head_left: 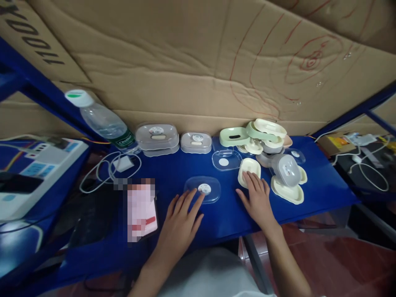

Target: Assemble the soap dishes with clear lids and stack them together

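My left hand lies with fingers spread at the near edge of a clear plastic lid, which bears a round white sticker. Its fingertips touch or hover just over the lid; I cannot tell which. My right hand is open, its fingertips over the near part of a cream soap-dish-like tray. Whether they press on it is not clear. Beyond it sits another clear lid. A grey dish leans on a cream tray to the right of my right hand.
At the back stand two closed grey boxes with clear lids, one larger and one smaller. Green and cream parts pile up at back right. On the left are a water bottle, a white cable and a phone.
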Demonstrator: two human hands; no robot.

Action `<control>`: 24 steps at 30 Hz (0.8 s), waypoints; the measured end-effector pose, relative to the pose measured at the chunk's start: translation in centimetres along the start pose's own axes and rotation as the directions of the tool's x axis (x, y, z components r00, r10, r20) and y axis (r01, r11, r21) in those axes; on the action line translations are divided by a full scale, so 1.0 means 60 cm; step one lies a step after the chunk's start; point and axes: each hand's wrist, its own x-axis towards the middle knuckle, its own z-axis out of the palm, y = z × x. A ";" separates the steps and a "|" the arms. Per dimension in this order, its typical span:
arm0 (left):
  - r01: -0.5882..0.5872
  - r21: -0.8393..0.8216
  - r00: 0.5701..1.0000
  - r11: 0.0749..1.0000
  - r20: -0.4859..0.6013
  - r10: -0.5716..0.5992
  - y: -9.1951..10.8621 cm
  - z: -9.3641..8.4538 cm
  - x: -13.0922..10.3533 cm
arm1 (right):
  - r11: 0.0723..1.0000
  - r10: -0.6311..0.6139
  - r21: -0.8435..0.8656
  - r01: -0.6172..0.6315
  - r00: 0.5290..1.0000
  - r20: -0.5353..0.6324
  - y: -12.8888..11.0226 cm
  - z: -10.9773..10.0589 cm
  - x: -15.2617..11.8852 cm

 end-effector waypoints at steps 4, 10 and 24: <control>-0.007 0.058 1.000 0.998 -0.006 0.008 -0.002 -0.007 -0.004 | 0.994 0.105 -0.005 -0.105 0.994 0.003 0.004 0.012 -0.058; 0.021 0.072 0.999 0.997 -0.030 -0.019 0.001 -0.002 -0.007 | 0.979 -0.035 0.204 0.012 0.993 0.113 -0.028 -0.029 -0.100; 0.111 0.005 0.989 0.994 -0.095 -0.110 0.019 0.002 0.006 | 0.981 0.055 0.192 -0.026 0.988 -0.146 0.053 -0.045 -0.061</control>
